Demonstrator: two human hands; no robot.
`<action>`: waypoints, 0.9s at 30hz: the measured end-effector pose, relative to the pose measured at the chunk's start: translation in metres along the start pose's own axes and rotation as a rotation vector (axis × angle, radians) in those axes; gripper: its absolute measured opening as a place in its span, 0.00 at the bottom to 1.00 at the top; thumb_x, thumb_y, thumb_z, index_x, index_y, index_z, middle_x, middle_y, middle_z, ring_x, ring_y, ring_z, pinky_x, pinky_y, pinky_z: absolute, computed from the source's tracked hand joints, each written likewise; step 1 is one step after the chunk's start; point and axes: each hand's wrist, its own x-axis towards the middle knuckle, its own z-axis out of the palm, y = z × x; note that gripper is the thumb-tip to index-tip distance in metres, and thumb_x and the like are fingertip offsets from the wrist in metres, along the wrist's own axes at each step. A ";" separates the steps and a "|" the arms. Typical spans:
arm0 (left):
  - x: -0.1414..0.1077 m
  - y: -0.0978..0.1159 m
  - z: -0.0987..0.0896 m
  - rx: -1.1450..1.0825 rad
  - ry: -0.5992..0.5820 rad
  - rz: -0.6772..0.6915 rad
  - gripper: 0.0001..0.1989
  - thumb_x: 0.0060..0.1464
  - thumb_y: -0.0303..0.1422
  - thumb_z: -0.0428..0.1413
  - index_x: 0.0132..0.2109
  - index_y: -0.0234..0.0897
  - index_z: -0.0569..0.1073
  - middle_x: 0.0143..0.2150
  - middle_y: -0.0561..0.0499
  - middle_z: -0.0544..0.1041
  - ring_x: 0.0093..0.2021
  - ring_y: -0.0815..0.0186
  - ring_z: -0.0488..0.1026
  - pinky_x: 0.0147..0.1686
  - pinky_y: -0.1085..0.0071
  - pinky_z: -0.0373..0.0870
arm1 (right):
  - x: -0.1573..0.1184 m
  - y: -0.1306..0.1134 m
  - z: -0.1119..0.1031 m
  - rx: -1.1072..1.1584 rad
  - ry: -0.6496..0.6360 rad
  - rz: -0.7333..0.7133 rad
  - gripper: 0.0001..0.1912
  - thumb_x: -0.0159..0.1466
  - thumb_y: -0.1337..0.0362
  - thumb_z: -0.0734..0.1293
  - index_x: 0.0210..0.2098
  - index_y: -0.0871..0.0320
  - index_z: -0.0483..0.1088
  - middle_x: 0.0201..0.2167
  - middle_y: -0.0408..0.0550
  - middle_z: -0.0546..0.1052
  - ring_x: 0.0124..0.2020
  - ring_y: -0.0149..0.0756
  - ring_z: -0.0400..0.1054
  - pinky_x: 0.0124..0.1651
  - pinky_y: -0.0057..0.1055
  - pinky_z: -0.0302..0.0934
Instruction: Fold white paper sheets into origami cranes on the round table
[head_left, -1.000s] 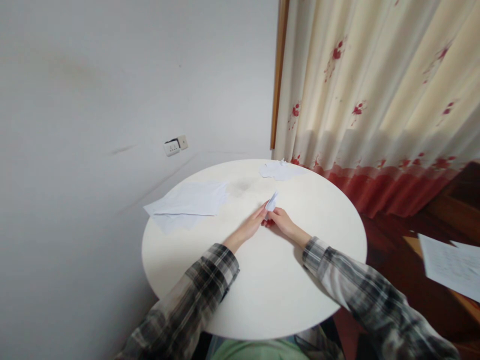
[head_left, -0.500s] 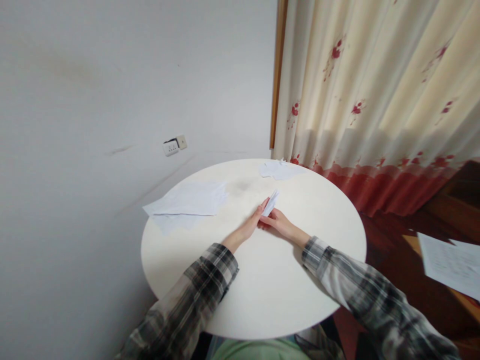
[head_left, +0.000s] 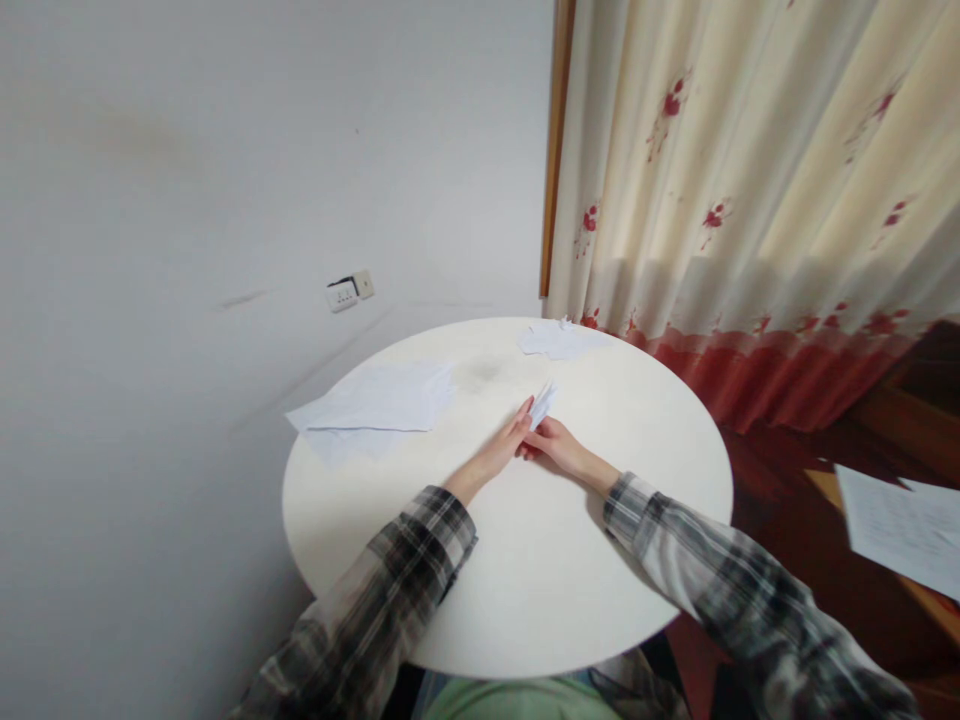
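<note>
Both hands, left hand [head_left: 504, 445] and right hand [head_left: 553, 441], grasp the folded paper [head_left: 541, 404], now pressed lower toward the counter [head_left: 525, 580]

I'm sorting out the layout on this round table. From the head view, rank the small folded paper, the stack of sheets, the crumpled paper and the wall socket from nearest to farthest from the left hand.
1. Small folded paper, touching the left hand at its fingers.
2. Stack of sheets, on the table's left.
3. Crumpled paper, at the far edge.
4. Wall socket, on the wall beyond the table.
</note>
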 end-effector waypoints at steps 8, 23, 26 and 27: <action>0.000 -0.001 0.000 0.011 0.103 0.040 0.32 0.51 0.52 0.45 0.54 0.31 0.65 0.18 0.54 0.67 0.18 0.70 0.60 0.23 0.73 0.57 | 0.000 -0.007 0.004 0.037 0.068 0.039 0.09 0.54 0.61 0.63 0.27 0.61 0.62 0.19 0.41 0.68 0.19 0.26 0.62 0.26 0.26 0.57; -0.006 0.012 -0.006 -0.366 0.178 0.006 0.18 0.45 0.42 0.57 0.34 0.29 0.71 0.28 0.48 0.72 0.26 0.69 0.67 0.28 0.72 0.63 | -0.003 -0.006 0.001 -0.092 0.130 -0.010 0.05 0.52 0.65 0.61 0.26 0.62 0.64 0.18 0.42 0.68 0.20 0.27 0.60 0.26 0.27 0.54; -0.006 0.011 -0.007 -0.405 0.096 -0.010 0.18 0.46 0.43 0.56 0.34 0.29 0.69 0.27 0.49 0.71 0.24 0.70 0.67 0.27 0.71 0.63 | -0.003 -0.006 0.001 -0.093 0.137 -0.015 0.08 0.53 0.62 0.62 0.25 0.62 0.64 0.18 0.43 0.68 0.20 0.27 0.59 0.25 0.26 0.53; -0.006 0.011 -0.006 -0.399 0.088 -0.009 0.17 0.45 0.43 0.56 0.33 0.30 0.69 0.27 0.49 0.71 0.24 0.70 0.67 0.27 0.71 0.63 | -0.003 -0.006 0.001 -0.095 0.148 -0.015 0.10 0.54 0.60 0.62 0.24 0.62 0.64 0.18 0.43 0.67 0.20 0.26 0.59 0.25 0.26 0.53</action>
